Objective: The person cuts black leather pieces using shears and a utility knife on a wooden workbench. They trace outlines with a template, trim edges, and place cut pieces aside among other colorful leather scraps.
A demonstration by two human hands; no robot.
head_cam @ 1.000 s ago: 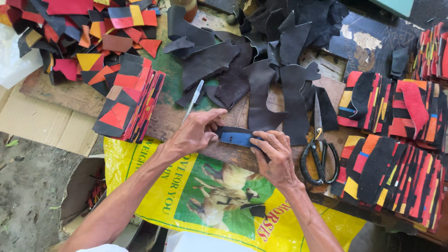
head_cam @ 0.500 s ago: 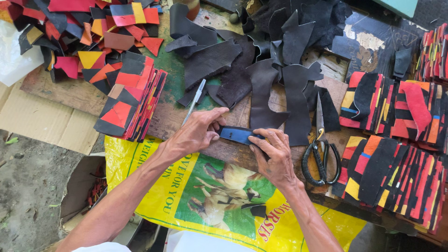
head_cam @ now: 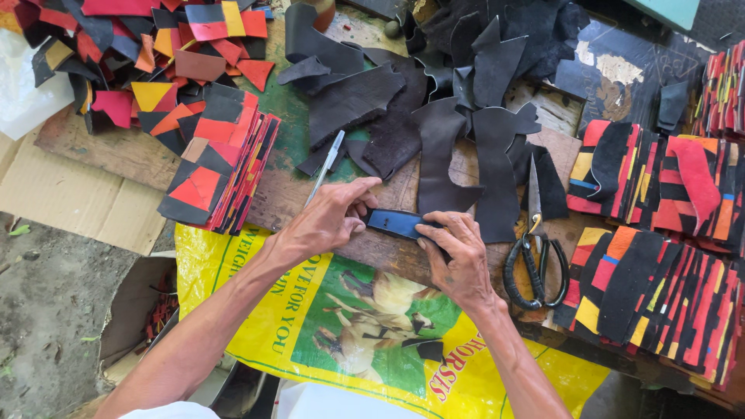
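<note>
Over the last second little had changed: the left hand (head_cam: 330, 219) and right hand (head_cam: 458, 260) stayed pinched on the ends of the small dark-blue strip (head_cam: 397, 223), pressed flat on the table (head_cam: 295, 194). The scissors (head_cam: 534, 260) lay untouched at three o'clock of the right hand, the pen (head_cam: 326, 164) at twelve o'clock of the left.

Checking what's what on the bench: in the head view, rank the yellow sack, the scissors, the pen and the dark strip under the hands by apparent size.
1. yellow sack, largest by far.
2. scissors.
3. pen and dark strip: too alike to rank, since the left hand and right hand hide the strip's ends.
</note>
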